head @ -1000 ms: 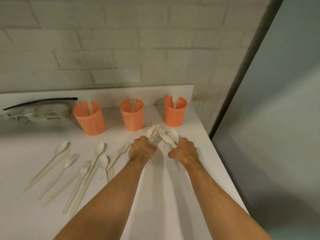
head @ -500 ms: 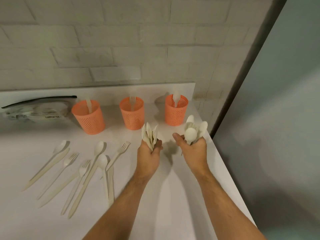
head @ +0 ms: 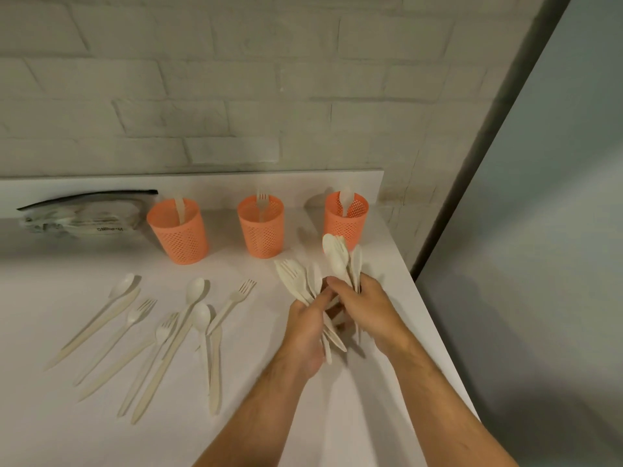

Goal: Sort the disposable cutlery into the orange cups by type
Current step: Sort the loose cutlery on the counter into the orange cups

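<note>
Three orange mesh cups stand in a row near the wall: the left cup (head: 178,234) holds a knife, the middle cup (head: 261,230) a fork, the right cup (head: 345,220) a spoon. My left hand (head: 308,332) grips a bundle of cream forks and other cutlery (head: 293,276), fanned upward. My right hand (head: 365,306) holds a bunch of spoons (head: 337,256) just below the right cup. The two hands touch each other. Loose spoons, forks and knives (head: 188,328) lie spread on the white table to the left.
A clear plastic bag with a black zip (head: 81,215) lies against the wall at the back left. The white table (head: 381,274) ends at its right edge just beside my right hand. A white brick wall stands behind the cups.
Both hands lifted their bundles off the table, then came together; the bundles now tilt and almost touch, where half a second ago they were held apart and upright.
</note>
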### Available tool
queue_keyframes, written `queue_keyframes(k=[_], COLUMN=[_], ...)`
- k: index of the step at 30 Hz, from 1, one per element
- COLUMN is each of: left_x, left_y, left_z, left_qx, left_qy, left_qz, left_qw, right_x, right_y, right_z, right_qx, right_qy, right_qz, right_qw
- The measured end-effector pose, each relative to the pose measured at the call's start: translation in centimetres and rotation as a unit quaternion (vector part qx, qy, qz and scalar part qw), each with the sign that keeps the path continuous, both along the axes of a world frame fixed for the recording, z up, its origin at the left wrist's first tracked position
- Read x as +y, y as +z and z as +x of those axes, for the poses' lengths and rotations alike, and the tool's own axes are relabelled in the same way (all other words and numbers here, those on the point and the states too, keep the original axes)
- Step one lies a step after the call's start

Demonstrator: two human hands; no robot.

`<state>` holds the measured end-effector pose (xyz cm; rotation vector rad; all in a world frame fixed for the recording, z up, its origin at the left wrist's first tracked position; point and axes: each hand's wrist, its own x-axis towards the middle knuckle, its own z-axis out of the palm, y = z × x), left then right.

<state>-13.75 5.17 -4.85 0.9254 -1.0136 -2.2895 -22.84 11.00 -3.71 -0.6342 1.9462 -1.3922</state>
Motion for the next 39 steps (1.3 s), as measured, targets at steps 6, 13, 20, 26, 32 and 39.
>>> queue_keyframes(k=[6, 13, 20, 26, 32, 39], left_x=[0.9, 2.0, 1.8, 1.3, -0.2, -2.4], left_y=[0.7, 1.6, 2.6, 3.4, 3.2, 4.4], left_z=[0.6, 1.3, 2.9, 4.5, 5.8, 8.1], left_qx=[0.043, 0.068, 0.065, 0.109, 0.112, 0.112], left_qy=[-0.010, 0.021, 0.030, 0.022, 0.026, -0.002], left_qz=[0.062, 0.078, 0.101, 0.147, 0.148, 0.124], left_qw=[0.997, 0.994, 0.992, 0.983, 0.982, 0.986], right_x=[1.3, 2.7, 3.5, 3.5, 2.4, -0.9], right_y=[0.7, 1.1, 2.2, 3.9, 5.6, 5.6], right_z=[1.3, 1.4, 1.2, 2.5, 4.7, 5.9], right_qx=[0.086, 0.188, 0.111, 0.196, 0.234, 0.121], right_qy=[0.057, 0.062, 0.088, 0.090, 0.102, 0.081], right_qz=[0.021, 0.005, -0.038, 0.003, 0.011, 0.048], right_qw=[0.994, 0.980, 0.989, 0.977, 0.967, 0.988])
